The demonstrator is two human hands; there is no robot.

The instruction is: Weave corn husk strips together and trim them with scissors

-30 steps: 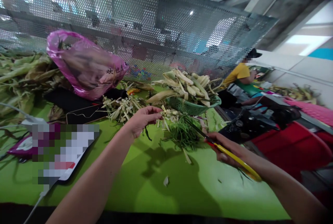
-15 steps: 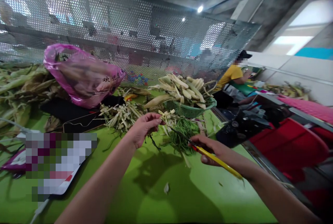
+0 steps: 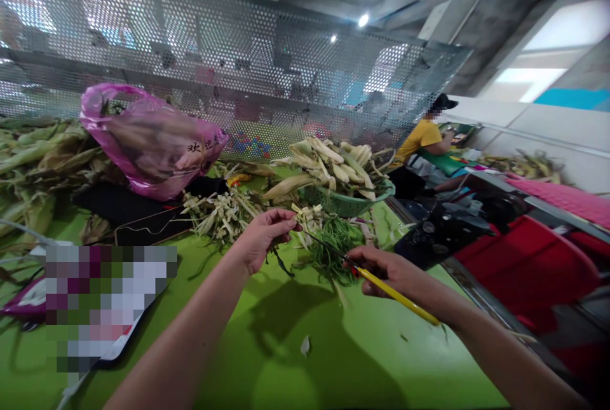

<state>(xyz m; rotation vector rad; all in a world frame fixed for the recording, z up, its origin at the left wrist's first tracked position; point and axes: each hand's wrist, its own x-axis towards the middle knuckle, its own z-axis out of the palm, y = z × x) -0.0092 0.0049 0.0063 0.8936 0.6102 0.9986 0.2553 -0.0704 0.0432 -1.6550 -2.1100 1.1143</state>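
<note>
My left hand (image 3: 267,235) is closed in a pinch; what lies between thumb and fingers is too small to make out. Pale husk strips (image 3: 309,213) show just beyond its fingertips, and a dark, narrow leaf-like strip (image 3: 283,264) hangs below it. My right hand (image 3: 384,270) is wrapped round a slim tool with a long yellow handle (image 3: 398,297) and a red part near its front. From there a thin dark length (image 3: 328,246) runs to my left fingertips; whether it is the tool's tip or a wire, I cannot tell. Beneath lies a bundle of green strands (image 3: 333,238).
A green basket (image 3: 345,200) heaped with dried corn husks stands behind my hands. Cut husk pieces (image 3: 223,213) lie to its left, beside a pink plastic bag (image 3: 155,143). More husks (image 3: 38,156) are piled far left. A person in yellow (image 3: 422,136) sits at the right.
The yellow-handled tool and my right hand have shifted slightly left. My left hand keeps its pinch in nearly the same place.
</note>
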